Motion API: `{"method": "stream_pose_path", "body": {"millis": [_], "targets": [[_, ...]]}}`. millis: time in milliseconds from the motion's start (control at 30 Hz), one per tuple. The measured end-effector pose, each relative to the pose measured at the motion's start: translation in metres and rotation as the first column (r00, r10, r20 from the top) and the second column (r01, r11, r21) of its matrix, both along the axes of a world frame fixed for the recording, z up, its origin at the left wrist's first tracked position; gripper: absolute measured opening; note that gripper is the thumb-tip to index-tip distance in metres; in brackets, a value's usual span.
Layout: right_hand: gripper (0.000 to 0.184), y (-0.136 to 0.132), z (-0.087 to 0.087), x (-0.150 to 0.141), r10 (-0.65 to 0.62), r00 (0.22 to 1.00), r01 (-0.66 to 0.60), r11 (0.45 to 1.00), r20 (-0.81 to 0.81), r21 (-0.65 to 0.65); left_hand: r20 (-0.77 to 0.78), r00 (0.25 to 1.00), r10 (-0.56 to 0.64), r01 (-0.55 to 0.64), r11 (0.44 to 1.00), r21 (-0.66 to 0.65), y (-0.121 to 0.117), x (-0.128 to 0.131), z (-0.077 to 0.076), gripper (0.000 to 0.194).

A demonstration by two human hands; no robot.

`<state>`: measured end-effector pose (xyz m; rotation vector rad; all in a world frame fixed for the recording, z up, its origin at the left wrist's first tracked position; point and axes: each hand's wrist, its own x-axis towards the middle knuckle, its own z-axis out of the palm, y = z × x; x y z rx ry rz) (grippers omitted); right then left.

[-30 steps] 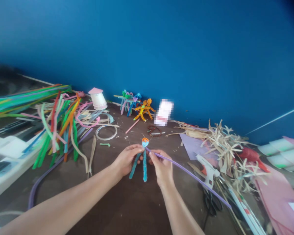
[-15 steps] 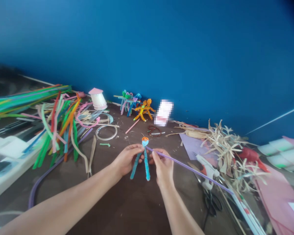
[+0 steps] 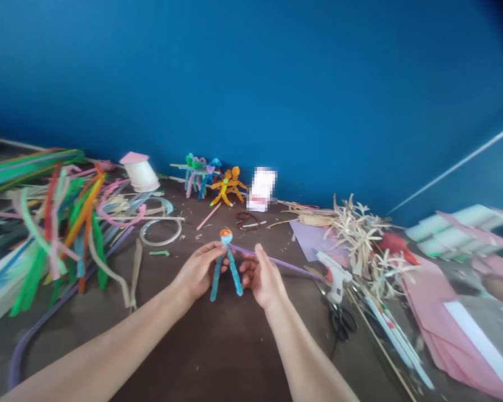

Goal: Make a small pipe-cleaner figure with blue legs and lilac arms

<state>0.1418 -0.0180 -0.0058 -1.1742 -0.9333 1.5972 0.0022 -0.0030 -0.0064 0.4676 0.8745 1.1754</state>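
While the left hand [image 3: 199, 272] pinches one blue two-legged pipe-cleaner figure [image 3: 233, 274] above the desk [image 3: 180, 346], the right hand [image 3: 262, 277] grips one purple pipe cleaner [image 3: 272, 259], its free end now stopping at the single glue gun [image 3: 334, 276] instead of running past it.

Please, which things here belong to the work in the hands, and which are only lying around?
Belong to the work: left hand holding the blue pipe-cleaner figure; right hand touching the purple pipe cleaner.

Lying around: hot glue gun, scissors, dried leaves, loose pipe cleaners.
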Motion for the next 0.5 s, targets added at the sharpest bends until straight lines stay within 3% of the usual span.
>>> {"method": "stream_pose_path", "body": {"millis": [100, 200, 233, 300, 333, 400, 433, 500], "targets": [[0.046, -0.009, 0.018, 0.003, 0.224, 0.968, -0.222, 0.974, 0.116, -0.036, 0.014, 0.999, 0.047, -0.047, 0.999, 0.018, 0.003, -0.002, 0.000, 0.001], [0.035, -0.023, 0.050, 0.020, 0.367, 0.861, -0.380, 0.924, 0.351, -0.033, 0.069, 0.989, 0.135, -0.132, 0.990, -0.047, 0.006, -0.004, 0.002, 0.007], [0.034, -0.027, 0.061, 0.031, 0.273, 0.759, -0.362, 0.931, 0.591, 0.035, 0.095, 0.982, 0.162, -0.154, 0.984, -0.086, 0.006, -0.004, 0.003, 0.009], [0.037, -0.034, 0.077, 0.063, -0.009, 0.426, -0.268, 0.954, 0.905, 0.136, 0.147, 0.970, 0.193, -0.171, 0.974, -0.149, 0.007, -0.005, 0.006, 0.011], [0.039, -0.036, 0.080, 0.084, -0.108, 0.260, -0.157, 0.976, 0.960, 0.152, 0.169, 0.968, 0.188, -0.161, 0.974, -0.162, 0.006, -0.005, 0.007, 0.012], [0.039, -0.037, 0.074, 0.127, -0.116, -0.040, 0.110, 0.987, 0.992, 0.120, 0.196, 0.968, 0.157, -0.130, 0.981, -0.147, 0.005, -0.004, 0.008, 0.012], [0.040, -0.036, 0.066, 0.147, -0.028, -0.120, 0.199, 0.979, 0.992, 0.051, 0.192, 0.973, 0.132, -0.109, 0.986, -0.127, 0.003, -0.004, 0.007, 0.012], [0.037, -0.032, 0.046, 0.180, 0.116, -0.143, 0.242, 0.967, 0.983, -0.079, 0.181, 0.981, 0.065, -0.051, 0.995, -0.083, 0.001, -0.002, 0.005, 0.010]]}}
